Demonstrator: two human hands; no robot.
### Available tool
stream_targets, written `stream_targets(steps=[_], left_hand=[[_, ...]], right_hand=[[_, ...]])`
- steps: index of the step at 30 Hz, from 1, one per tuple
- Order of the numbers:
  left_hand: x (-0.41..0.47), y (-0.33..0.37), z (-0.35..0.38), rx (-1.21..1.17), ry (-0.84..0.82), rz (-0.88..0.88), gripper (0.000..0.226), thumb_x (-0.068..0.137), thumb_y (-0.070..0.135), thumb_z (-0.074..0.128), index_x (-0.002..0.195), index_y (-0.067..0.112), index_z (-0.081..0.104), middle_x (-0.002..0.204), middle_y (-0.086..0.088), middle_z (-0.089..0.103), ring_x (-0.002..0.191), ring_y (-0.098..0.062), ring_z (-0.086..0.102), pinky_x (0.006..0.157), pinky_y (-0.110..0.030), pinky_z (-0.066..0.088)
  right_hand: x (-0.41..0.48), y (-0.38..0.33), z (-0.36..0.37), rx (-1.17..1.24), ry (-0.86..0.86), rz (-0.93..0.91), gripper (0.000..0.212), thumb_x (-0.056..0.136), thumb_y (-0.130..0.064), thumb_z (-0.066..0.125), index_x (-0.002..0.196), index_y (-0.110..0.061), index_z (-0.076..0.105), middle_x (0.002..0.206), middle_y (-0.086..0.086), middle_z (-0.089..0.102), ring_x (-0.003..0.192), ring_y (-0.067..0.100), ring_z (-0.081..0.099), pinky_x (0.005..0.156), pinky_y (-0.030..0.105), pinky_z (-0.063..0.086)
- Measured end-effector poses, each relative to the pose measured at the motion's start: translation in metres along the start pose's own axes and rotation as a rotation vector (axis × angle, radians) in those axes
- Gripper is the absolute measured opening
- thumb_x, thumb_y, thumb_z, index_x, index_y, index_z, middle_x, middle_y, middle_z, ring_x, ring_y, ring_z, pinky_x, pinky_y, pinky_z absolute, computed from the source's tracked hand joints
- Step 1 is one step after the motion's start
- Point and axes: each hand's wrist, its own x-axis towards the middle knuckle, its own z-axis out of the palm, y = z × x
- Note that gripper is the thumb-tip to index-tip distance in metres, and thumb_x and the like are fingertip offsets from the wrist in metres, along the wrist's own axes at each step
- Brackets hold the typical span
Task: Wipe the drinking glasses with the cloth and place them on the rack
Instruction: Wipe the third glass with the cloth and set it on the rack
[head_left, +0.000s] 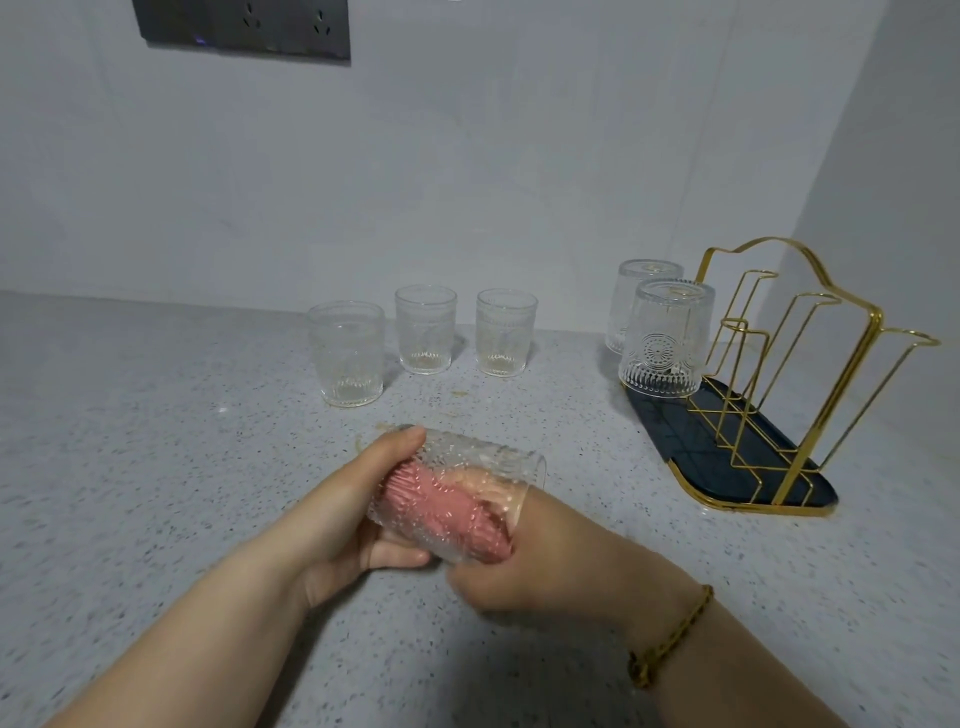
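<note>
You are holding the glass (483, 457) on its side over the counter (156, 441), left hand (358, 519) gripping its base and right hand (524, 566) gripping the pink cloth (441, 512) pushed inside, so you should be rotating the glass against the cloth, reaching the bottom.

No text, label, brand or number can be read anywhere. The glasses (347, 358) at twelve o'clock bear only pressed patterns, no letters. The dark socket panel (241, 26) at eleven o'clock shows no legible marking.
</note>
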Motion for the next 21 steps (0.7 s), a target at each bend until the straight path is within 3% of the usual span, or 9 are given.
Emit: stream_targets(steps=[3,6,9,11,13,15,17,19,21], left_hand=[[0.000,0.001,-0.001,0.016,-0.016,0.016,0.037,0.063,0.043,0.063,0.088,0.016,0.062,0.069,-0.008,0.070,0.056,-0.021,0.067,0.046,-0.027,0.056],[0.000,0.005,-0.006,0.038,-0.109,0.093,0.054,0.040,0.044,0.087,0.082,0.014,0.072,0.085,-0.013,0.073,0.075,-0.024,0.070,0.061,-0.032,0.059],[0.000,0.004,-0.009,0.034,-0.133,0.108,0.087,0.018,0.044,0.090,0.095,0.010,0.067,0.093,-0.016,0.071,0.077,-0.025,0.070,0.061,-0.033,0.058],[0.000,0.003,-0.006,0.017,-0.091,0.062,0.074,0.028,0.037,0.089,0.093,0.009,0.066,0.088,-0.017,0.072,0.072,-0.025,0.070,0.058,-0.036,0.059],[-0.001,0.003,-0.003,-0.031,-0.036,0.023,0.042,0.051,0.028,0.078,0.088,0.012,0.066,0.079,-0.013,0.071,0.062,-0.023,0.069,0.050,-0.034,0.058],[0.001,0.003,-0.003,-0.062,-0.005,-0.002,0.040,0.059,0.032,0.074,0.092,0.013,0.063,0.081,-0.014,0.070,0.061,-0.025,0.068,0.047,-0.033,0.057],[0.002,0.002,-0.005,-0.085,0.011,-0.008,0.046,0.058,0.039,0.063,0.095,0.012,0.063,0.085,-0.015,0.070,0.065,-0.027,0.068,0.052,-0.035,0.057],[0.000,0.004,-0.005,-0.101,-0.068,0.002,0.049,0.052,0.038,0.076,0.091,0.011,0.070,0.089,-0.015,0.072,0.074,-0.028,0.070,0.058,-0.036,0.059],[-0.001,0.005,-0.005,-0.099,-0.167,0.033,0.066,0.031,0.035,0.092,0.088,0.008,0.073,0.095,-0.018,0.072,0.083,-0.028,0.070,0.063,-0.034,0.059]], right_hand=[[0.002,-0.002,0.000,-0.067,0.057,-0.025,0.024,0.078,-0.002,0.055,0.102,-0.001,0.054,0.068,0.004,0.053,0.052,0.010,0.052,0.051,0.025,0.045],[0.004,-0.006,-0.007,0.056,0.106,-0.067,0.039,0.071,-0.014,0.059,0.106,0.004,0.056,0.098,0.028,0.062,0.091,0.041,0.061,0.085,0.049,0.050],[0.005,-0.006,-0.010,0.219,0.120,-0.040,0.050,0.067,-0.020,0.062,0.108,0.008,0.054,0.110,0.033,0.057,0.104,0.045,0.055,0.098,0.052,0.042],[0.007,-0.004,-0.009,0.241,0.106,-0.023,0.044,0.068,-0.017,0.061,0.108,0.002,0.057,0.110,0.028,0.060,0.103,0.038,0.059,0.095,0.047,0.047],[0.006,-0.004,-0.007,0.162,0.119,-0.050,0.026,0.074,-0.008,0.062,0.099,-0.016,0.061,0.094,0.004,0.069,0.086,0.011,0.066,0.077,0.022,0.053],[0.004,-0.002,-0.003,0.083,0.107,-0.054,0.026,0.080,0.000,0.060,0.096,-0.021,0.060,0.077,-0.007,0.064,0.063,-0.001,0.061,0.059,0.012,0.047],[0.002,-0.004,0.000,-0.017,0.106,-0.073,0.021,0.079,-0.004,0.061,0.097,-0.015,0.061,0.073,0.002,0.063,0.059,0.010,0.059,0.057,0.021,0.048],[0.004,-0.005,-0.002,-0.034,0.150,-0.090,0.022,0.075,-0.007,0.064,0.097,-0.010,0.062,0.084,0.013,0.066,0.074,0.027,0.063,0.072,0.038,0.051],[0.004,-0.005,-0.010,0.085,0.188,-0.098,0.024,0.071,-0.011,0.064,0.096,-0.009,0.064,0.089,0.010,0.068,0.083,0.026,0.065,0.080,0.036,0.052]])
